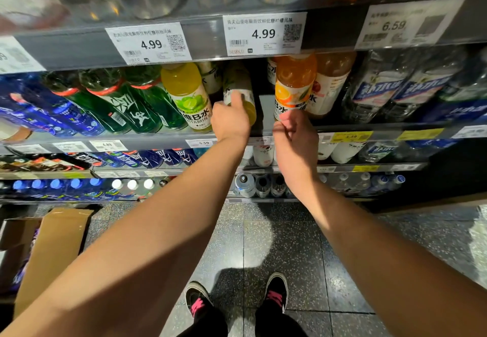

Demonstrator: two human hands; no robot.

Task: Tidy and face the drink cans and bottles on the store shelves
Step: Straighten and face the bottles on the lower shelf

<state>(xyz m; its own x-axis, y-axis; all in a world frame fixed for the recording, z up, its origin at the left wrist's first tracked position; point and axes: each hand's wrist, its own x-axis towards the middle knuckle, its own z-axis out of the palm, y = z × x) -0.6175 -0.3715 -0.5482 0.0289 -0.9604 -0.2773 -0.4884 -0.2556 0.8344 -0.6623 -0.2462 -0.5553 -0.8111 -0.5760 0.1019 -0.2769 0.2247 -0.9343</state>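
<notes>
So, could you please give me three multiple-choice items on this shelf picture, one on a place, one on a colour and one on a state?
1. Where is the bottle that the left hand holds?
A. on the floor
B. between the lime bottle and the orange bottle
C. in the cardboard box

2. What colour is the liquid in the bottle by the right hand?
A. orange
B. blue
C. black

3. How is the right hand?
A. flat on a price tag
B. gripping a bottle's cap
C. loosely curled, holding nothing

Answers:
1 B: the held bottle sits in the gap between the lime bottle and the orange bottle.
2 A: that bottle is orange above its label.
3 C: the fingers curl in front of the shelf edge with nothing in them.
</notes>
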